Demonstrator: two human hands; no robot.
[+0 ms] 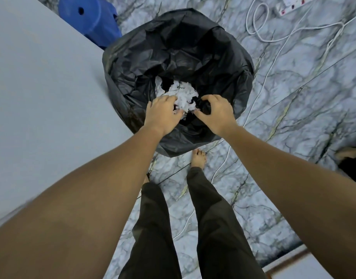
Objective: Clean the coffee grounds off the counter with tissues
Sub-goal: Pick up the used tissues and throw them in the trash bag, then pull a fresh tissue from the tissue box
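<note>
Nearest the camera, two bare forearms reach down and forward over dark trouser legs and bare feet on a marbled floor (293, 117). Beyond the feet, both hands meet over the mouth of a bin lined with a black bin bag (173, 53).

The left hand (162, 115) has its fingers (169, 100) curled loosely against a crumpled white wad of tissues (183, 95) — touching it, though whether they grip it or have just let go cannot be told. The right hand (215, 113) pinches a dark fold at the near edge of the liner, thumb and fingers pressed together on it, apparently holding the bag open. The tissues lie in the bag's mouth, just beyond the fingertips of both hands.

Judging by this, the task is at its disposal stage: used tissues are going into the bin, which suggests at least one pass of wiping is done. Whether any grounds are on the tissues is too small to tell. To the left runs a pale grey slab, likely the worktop (42, 87) — the part in view shows no dark specks, but most of it is out of frame, so a final check may remain.

Farther off stand a blue plastic stool (88, 19), white cables (273, 27) and a power strip (293, 5).
</note>
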